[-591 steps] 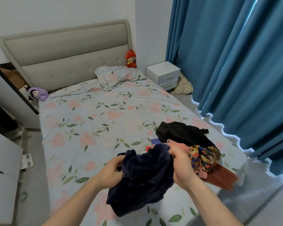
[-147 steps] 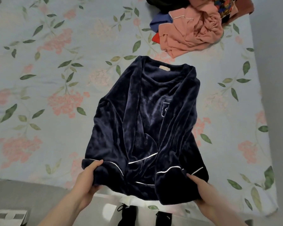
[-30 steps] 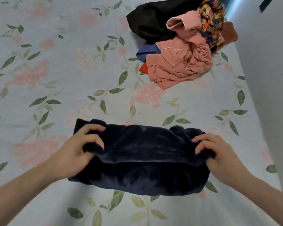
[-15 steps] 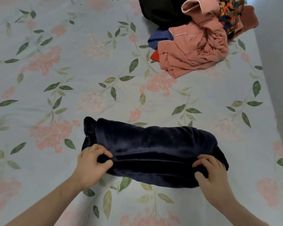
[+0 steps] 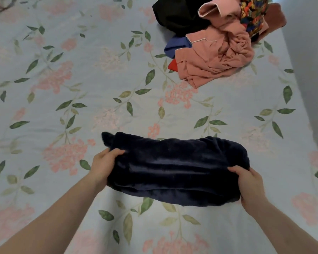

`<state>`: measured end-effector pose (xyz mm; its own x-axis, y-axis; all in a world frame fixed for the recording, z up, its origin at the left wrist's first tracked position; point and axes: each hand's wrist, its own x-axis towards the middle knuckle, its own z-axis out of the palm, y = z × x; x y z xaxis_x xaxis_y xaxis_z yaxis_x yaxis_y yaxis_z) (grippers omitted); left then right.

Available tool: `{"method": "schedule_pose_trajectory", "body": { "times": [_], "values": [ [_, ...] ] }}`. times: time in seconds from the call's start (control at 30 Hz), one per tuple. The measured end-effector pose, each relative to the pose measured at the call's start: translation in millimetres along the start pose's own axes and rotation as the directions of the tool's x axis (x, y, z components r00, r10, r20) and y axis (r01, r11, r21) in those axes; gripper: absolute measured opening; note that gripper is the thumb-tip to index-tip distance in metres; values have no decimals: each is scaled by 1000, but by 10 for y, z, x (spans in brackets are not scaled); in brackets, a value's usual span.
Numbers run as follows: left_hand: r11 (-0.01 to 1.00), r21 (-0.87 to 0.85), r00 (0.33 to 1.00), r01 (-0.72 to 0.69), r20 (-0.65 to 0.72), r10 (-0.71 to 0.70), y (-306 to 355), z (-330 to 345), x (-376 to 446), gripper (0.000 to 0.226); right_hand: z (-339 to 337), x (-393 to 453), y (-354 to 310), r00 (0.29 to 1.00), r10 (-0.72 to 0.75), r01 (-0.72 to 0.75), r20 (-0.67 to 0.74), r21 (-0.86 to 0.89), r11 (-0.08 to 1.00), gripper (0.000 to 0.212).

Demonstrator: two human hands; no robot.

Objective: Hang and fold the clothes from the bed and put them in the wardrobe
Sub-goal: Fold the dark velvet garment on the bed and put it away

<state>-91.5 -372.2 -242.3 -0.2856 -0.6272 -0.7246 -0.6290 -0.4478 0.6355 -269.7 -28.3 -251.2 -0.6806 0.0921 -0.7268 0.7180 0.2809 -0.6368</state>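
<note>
A dark navy velvet top (image 5: 174,167), folded into a long flat bundle, lies across the floral bed sheet (image 5: 81,107). My left hand (image 5: 104,165) grips its left end, thumb on top and fingers tucked under the cloth. My right hand (image 5: 251,186) grips the right end the same way. At the upper right sits a pile of unfolded clothes: a pink garment (image 5: 215,57), a black one (image 5: 174,13), a blue one (image 5: 174,47), a colourful patterned piece (image 5: 253,13) and a rust-brown piece (image 5: 275,15).
The bed's right edge (image 5: 301,107) runs down beside a grey floor strip at the far right. Bare sheet stretches to the left and behind the folded top.
Both hands have shifted their hold from the near edge to the two ends of the folded top, and the bundle's near edge now looks raised off the sheet.
</note>
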Motion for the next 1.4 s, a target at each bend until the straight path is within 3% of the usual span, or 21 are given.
{"method": "schedule_pose_trajectory", "body": {
  "times": [0.07,0.2,0.3,0.4,0.47,0.6,0.73,0.83,0.9,1.07,1.17,1.23,1.3,1.33,1.37,1.4],
  "values": [
    [994,-101,998,30,61,-24,-23,-111,-3,21,-104,26,-46,992,100,-109,72,144,984,25],
    [978,-184,980,94,188,-59,-169,-178,-13,24,-254,56,-58,961,126,-155,246,103,983,35],
    [988,-101,987,118,122,-106,-239,-67,66,40,-301,189,12,993,48,-45,104,-28,999,13],
    [993,-58,995,100,17,-99,-185,51,139,37,-304,321,89,998,-51,46,-30,-143,989,44],
    [994,-23,994,108,-19,-109,-129,110,168,31,-286,338,129,999,-12,7,-42,-130,991,36],
    [983,-34,983,178,52,-176,-64,92,181,39,-302,339,98,993,116,-113,37,-69,991,4],
    [971,-157,949,181,288,-130,-29,-126,111,43,-474,349,-78,975,140,-162,173,121,979,21],
    [938,-294,930,185,361,-70,-145,-294,106,42,-603,302,-50,937,60,-138,345,205,969,38],
    [931,-290,922,221,373,-102,-310,-328,87,37,-668,234,78,900,66,-151,430,168,974,36],
    [956,-160,936,245,295,-190,-559,-192,62,39,-570,234,413,952,129,-119,278,-52,992,13],
    [974,-122,965,188,209,-160,-527,-101,52,29,-465,224,470,963,123,-119,238,-30,992,11],
    [994,58,993,98,57,-101,-525,-68,-1,38,-491,212,524,960,126,-140,251,41,989,15],
    [919,390,968,-55,-204,145,-472,-33,-140,60,-547,188,575,960,122,-151,251,96,984,17],
    [814,542,895,-208,-231,382,-418,-2,-249,63,-571,180,605,966,106,-135,235,112,985,15],
    [646,649,781,-401,-125,611,-381,59,-367,62,-583,161,628,975,79,-105,207,118,987,14],
    [453,687,663,-568,55,747,-349,162,-521,59,-576,137,647,985,40,-58,169,98,993,16]
  ]
}}
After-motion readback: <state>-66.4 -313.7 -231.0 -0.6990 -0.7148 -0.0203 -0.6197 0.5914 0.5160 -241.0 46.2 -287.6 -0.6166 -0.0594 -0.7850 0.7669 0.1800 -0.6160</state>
